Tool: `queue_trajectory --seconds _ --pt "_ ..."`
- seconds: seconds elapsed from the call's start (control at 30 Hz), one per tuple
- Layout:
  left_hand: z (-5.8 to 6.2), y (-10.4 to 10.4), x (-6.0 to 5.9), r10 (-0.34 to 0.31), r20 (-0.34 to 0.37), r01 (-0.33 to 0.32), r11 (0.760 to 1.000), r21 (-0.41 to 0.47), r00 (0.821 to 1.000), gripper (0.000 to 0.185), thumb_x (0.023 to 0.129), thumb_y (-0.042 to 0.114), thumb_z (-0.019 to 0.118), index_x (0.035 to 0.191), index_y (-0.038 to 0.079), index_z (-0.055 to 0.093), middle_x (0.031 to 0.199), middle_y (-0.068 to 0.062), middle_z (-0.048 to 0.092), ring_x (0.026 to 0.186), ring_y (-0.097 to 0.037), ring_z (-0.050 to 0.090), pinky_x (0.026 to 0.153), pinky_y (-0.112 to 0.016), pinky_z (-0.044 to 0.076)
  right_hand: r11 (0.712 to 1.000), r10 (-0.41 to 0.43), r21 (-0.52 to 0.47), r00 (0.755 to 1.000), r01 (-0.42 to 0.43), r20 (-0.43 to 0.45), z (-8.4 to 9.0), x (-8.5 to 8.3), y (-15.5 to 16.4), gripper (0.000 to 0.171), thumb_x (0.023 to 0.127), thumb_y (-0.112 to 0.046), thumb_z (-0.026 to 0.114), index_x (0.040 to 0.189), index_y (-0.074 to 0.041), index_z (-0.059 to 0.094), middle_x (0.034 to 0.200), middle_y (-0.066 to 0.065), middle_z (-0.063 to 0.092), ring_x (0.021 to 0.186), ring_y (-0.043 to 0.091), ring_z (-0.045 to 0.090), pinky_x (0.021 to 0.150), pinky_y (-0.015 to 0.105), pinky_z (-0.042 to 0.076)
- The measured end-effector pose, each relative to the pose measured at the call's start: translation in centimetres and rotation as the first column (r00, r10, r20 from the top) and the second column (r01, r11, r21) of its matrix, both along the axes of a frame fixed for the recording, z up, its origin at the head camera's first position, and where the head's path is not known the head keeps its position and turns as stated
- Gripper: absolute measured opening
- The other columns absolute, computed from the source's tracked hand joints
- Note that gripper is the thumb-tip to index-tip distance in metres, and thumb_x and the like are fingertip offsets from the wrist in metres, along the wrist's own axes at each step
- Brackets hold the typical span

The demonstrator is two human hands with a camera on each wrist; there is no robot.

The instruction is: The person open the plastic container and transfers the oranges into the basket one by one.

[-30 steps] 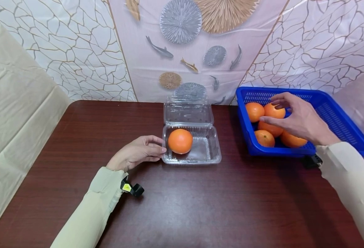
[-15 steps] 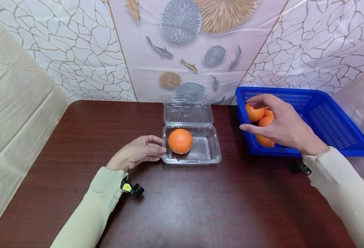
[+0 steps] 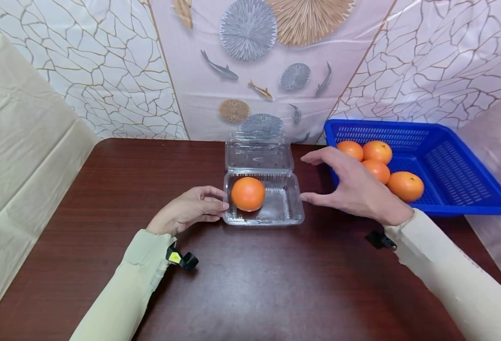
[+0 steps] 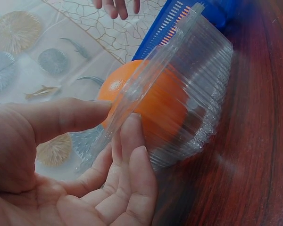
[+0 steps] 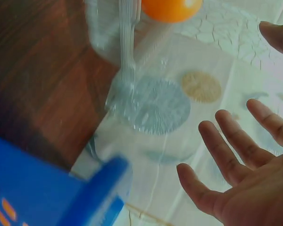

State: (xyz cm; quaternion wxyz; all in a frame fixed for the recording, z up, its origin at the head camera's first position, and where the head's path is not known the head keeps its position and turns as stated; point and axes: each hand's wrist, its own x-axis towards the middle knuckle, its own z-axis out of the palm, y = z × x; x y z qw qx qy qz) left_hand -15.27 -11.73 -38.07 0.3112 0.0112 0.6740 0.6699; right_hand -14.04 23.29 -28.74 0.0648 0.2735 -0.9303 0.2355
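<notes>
On the dark wooden bench (image 3: 250, 284), the left hand (image 3: 186, 210) rests at the left edge of a clear plastic box (image 3: 264, 198). Its thumb and fingers pinch the box's near-left rim, as the left wrist view shows plainly, with the thumb above the rim and the fingers curled under it. One orange (image 3: 248, 193) sits in the left half of the box tray; the right half shows bare plastic. The box is open, its long axis running left to right across the bench, and its hinged lid (image 3: 259, 154) stands up at the far side, leaning back toward the wall.

The right hand (image 3: 352, 187) hovers just right of the box, fingers spread and straight, holding nothing, palm turned toward the tray. Its thumb tip is near the tray's right rim; whether it touches cannot be told.

Farther right and back stands a blue basket (image 3: 468, 199) with four oranges (image 3: 378, 163) gathered in its left part. Behind everything hangs a patterned sheet (image 3: 250, 71) with fish and round fans.
</notes>
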Motion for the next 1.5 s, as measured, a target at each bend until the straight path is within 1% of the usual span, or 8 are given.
queue_trajectory --seconds 0.13,0.33,0.57,0.77,0.97,1.13,1.3,1.5 --pt "0.1 -0.1 0.0 0.003 0.001 -0.003 1.000 0.002 1.000 0.043 0.095 0.004 0.068 0.133 -0.004 0.050 0.097 -0.002 0.072 0.084 -0.009 0.070 0.081 -0.028 0.061 0.997 0.077 -0.011 0.997 -0.077 -0.018 -0.9 -0.5 -1.2 0.070 0.075 -0.044 0.091 0.133 -0.020 0.061 0.129 -0.006 0.063 0.120 0.012 0.056 0.106 0.034 0.044" --pt "-0.1 0.0 0.0 0.001 -0.002 -0.001 1.000 0.000 1.000 0.043 0.095 0.004 0.069 0.132 -0.003 0.051 0.099 -0.003 0.072 0.085 -0.010 0.070 0.081 -0.028 0.061 0.991 0.134 -0.004 0.991 -0.134 0.011 -2.4 -1.0 -3.0 0.070 0.077 -0.045 0.089 0.134 -0.016 0.060 0.130 0.000 0.063 0.120 0.017 0.059 0.107 0.041 0.047" --pt "-0.2 0.1 -0.3 -0.014 -0.023 0.015 1.000 0.002 1.000 0.041 0.094 0.004 0.069 0.130 -0.003 0.051 0.097 -0.002 0.072 0.084 -0.009 0.070 0.081 -0.028 0.061 0.991 0.135 0.002 0.988 -0.135 0.077 -3.5 -1.5 -4.5 0.071 0.076 -0.045 0.089 0.134 -0.018 0.060 0.132 0.000 0.061 0.124 0.020 0.056 0.111 0.043 0.045" --pt "-0.1 -0.1 -0.2 -0.002 -0.006 0.002 1.000 -0.009 1.000 0.043 0.094 0.005 0.070 0.132 -0.003 0.051 0.099 -0.004 0.073 0.085 -0.010 0.071 0.082 -0.028 0.061 0.990 0.135 0.012 0.984 -0.137 0.120 -4.6 -1.9 -5.8 0.070 0.078 -0.047 0.087 0.136 -0.018 0.059 0.136 0.000 0.059 0.127 0.021 0.055 0.113 0.045 0.046" --pt "0.1 -0.1 -0.2 0.004 0.001 -0.004 1.000 -0.010 1.000 0.042 0.094 0.004 0.070 0.132 -0.002 0.051 0.100 -0.004 0.073 0.085 -0.011 0.071 0.081 -0.028 0.061 0.985 0.170 0.012 0.982 -0.172 0.088 -5.6 -2.3 -6.7 0.068 0.080 -0.043 0.086 0.136 -0.016 0.058 0.135 0.002 0.060 0.127 0.022 0.056 0.111 0.041 0.047" --pt "0.0 0.0 -0.2 0.000 0.000 0.000 1.000 -0.005 1.000 0.042 0.095 0.004 0.069 0.132 -0.003 0.051 0.100 -0.004 0.072 0.086 -0.010 0.071 0.081 -0.028 0.061 0.982 0.185 0.029 0.979 -0.188 0.090 -6.2 -2.7 -7.4 0.068 0.080 -0.039 0.086 0.136 -0.015 0.058 0.134 0.005 0.059 0.124 0.025 0.058 0.108 0.043 0.049" --pt "0.1 0.0 -0.2 0.000 0.001 0.000 1.000 -0.007 1.000 0.042 0.095 0.005 0.069 0.132 -0.003 0.051 0.100 -0.004 0.073 0.086 -0.010 0.071 0.081 -0.028 0.061 0.978 0.193 0.058 0.974 -0.201 0.122 -6.6 -2.9 -8.2 0.074 0.077 -0.038 0.089 0.139 -0.016 0.056 0.137 0.006 0.057 0.124 0.026 0.058 0.106 0.047 0.051" --pt "0.0 -0.1 0.0 -0.010 -0.007 0.010 1.000 -0.005 1.000 0.042 0.095 0.006 0.070 0.132 -0.003 0.051 0.101 -0.004 0.074 0.086 -0.010 0.071 0.082 -0.029 0.061 0.978 0.193 0.065 0.975 -0.200 0.107 -7.0 -2.9 -9.1 0.079 0.076 -0.039 0.090 0.142 -0.017 0.054 0.136 0.006 0.057 0.124 0.025 0.059 0.106 0.046 0.050"
